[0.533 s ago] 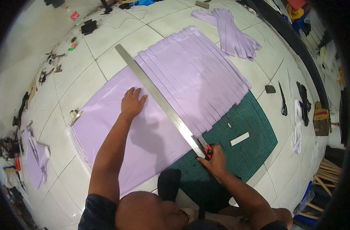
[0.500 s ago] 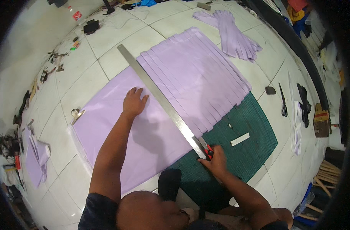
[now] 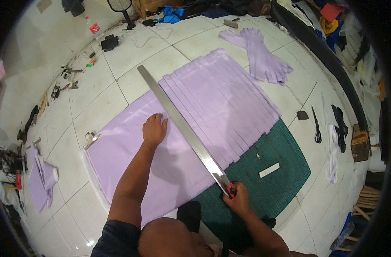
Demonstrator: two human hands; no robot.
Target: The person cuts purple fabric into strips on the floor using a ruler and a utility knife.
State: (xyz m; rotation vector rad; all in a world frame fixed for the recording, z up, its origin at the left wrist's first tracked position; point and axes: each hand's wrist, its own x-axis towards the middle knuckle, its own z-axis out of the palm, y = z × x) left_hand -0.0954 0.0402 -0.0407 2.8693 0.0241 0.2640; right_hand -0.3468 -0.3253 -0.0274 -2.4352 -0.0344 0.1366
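My left hand (image 3: 155,129) lies flat, fingers slightly apart, on the uncut part of a layered lilac cloth (image 3: 118,141). Just right of it, a long steel ruler (image 3: 178,118) runs diagonally across the cloth. At the ruler's near end my right hand (image 3: 239,201) is closed around a red-and-black cutter knife (image 3: 232,190); its blade is too small to make out. Beyond the ruler lie side-by-side lilac strips (image 3: 221,100). A green cutting mat (image 3: 285,150) shows under the cloth's near right edge. A metal clip (image 3: 92,140) grips the cloth's left edge.
On the mat lies a small white bar (image 3: 269,170). Scissors (image 3: 316,126) and a dark flat piece (image 3: 302,115) rest on the tiled floor (image 3: 157,60) at right. More lilac strips (image 3: 264,60) lie at the back; folded lilac cloth (image 3: 41,182) is at far left.
The view has tilted, so everything sits lower in the picture. My right hand and the knife have slid slightly nearer me along the ruler's end. My left hand stays on the cloth.
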